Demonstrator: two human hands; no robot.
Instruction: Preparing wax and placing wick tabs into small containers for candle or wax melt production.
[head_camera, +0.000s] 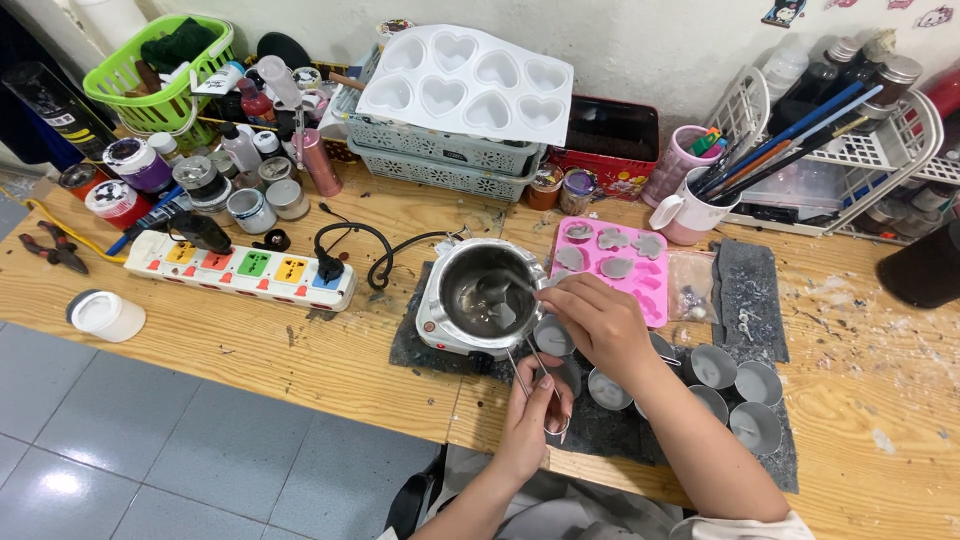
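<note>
My left hand (533, 408) is closed around the thin wire handle (520, 368) of a small steel melting pot (485, 292). The pot sits level on a white hot plate (432, 322) and holds clear liquid. My right hand (600, 322) reaches across from the right. Its fingertips are pinched together at the pot's right rim, just above a small round metal tin (551, 338). I cannot see whether anything is between those fingers. Several more tins (757, 383) stand on the dark mat (750, 290) to the right, some filled with pale wax.
A pink flower mould (640, 280) lies behind my right hand, and a white heart mould (465, 80) rests on grey baskets. A power strip (240, 268) with a black cable lies to the left. A mug of brushes (690, 205), jars, pliers (55, 250) and a green basket (160, 70) crowd the back.
</note>
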